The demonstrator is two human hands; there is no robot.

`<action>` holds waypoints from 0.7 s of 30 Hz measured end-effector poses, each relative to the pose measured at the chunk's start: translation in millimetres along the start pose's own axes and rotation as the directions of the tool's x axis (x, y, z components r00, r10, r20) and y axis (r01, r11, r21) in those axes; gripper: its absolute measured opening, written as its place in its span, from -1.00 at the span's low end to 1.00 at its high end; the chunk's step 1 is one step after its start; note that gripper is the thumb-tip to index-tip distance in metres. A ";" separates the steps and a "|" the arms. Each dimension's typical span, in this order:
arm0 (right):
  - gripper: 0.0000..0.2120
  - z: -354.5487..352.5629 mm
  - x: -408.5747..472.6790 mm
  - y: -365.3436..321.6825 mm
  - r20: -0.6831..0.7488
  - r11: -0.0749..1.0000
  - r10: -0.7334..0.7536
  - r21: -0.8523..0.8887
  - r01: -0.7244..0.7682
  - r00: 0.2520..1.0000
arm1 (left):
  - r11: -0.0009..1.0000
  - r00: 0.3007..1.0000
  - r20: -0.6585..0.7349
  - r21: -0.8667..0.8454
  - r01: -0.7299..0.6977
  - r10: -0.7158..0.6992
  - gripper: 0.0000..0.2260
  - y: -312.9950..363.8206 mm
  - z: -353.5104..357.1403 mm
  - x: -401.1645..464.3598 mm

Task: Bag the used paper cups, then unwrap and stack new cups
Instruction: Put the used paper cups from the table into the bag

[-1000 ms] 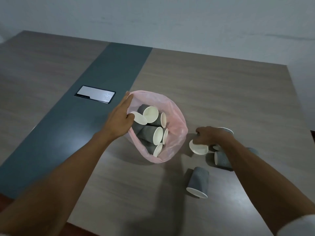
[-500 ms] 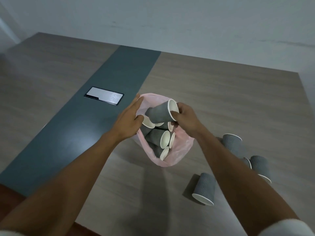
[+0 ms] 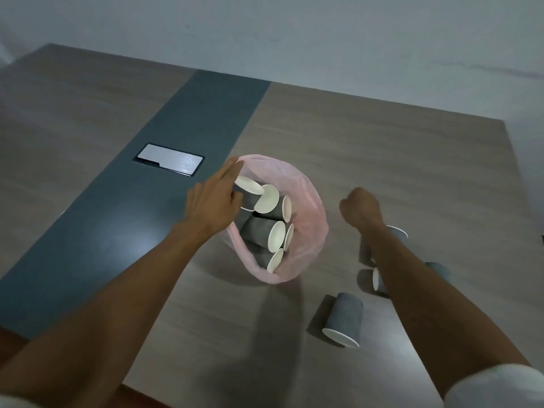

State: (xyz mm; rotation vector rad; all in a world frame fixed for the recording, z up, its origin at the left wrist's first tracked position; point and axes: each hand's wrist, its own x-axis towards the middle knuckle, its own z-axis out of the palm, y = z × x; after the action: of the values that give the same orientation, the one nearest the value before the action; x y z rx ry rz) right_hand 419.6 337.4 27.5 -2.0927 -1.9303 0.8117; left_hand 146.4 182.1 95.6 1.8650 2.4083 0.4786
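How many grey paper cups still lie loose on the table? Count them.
4: one lying nearest; three by the right forearm, partly hidden. More may be hidden.

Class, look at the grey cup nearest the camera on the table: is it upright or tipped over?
Tipped over. The grey cup lies on its side on the table, its white rim facing the camera.

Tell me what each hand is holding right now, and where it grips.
The left hand holds the pink bag open at its left rim. The right hand is curled in a loose fist, holding nothing visible.
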 end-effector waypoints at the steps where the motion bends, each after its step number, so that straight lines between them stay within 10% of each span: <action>1: -0.67 -3.7 4.1 18.6 -0.001 0.992 0.042 -0.123 -0.042 0.999 | 0.997 0.999 -0.048 0.076 -0.012 0.016 -0.49 2.3 0.2 1.3; 5: -0.57 -13.6 18.3 79.1 0.033 0.908 0.250 -0.354 -0.223 0.968 | 0.977 0.994 -0.078 0.206 -0.055 0.073 -0.56 7.1 -0.3 12.7; 10: -0.67 -15.7 34.6 106.7 0.128 0.955 0.258 -0.181 -0.233 0.958 | 0.986 0.997 0.068 0.164 0.021 -0.033 -0.61 23.0 -2.0 36.1; 15: -0.83 -37.9 23.7 71.7 0.010 0.964 0.037 0.265 -0.038 0.999 | 0.973 0.961 0.269 0.231 0.000 -0.064 -0.53 33.1 4.1 70.9; 21: -0.96 -36.7 -10.8 2.2 0.119 0.613 -0.373 0.776 0.148 0.920 | 0.989 0.973 0.223 0.119 -0.090 0.062 -0.53 25.4 1.4 80.4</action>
State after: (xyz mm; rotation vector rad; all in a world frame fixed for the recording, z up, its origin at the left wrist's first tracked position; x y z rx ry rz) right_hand 439.8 335.0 60.0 -1.1933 -1.5184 1.5578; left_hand 148.9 264.6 112.8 1.9499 2.2789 0.1141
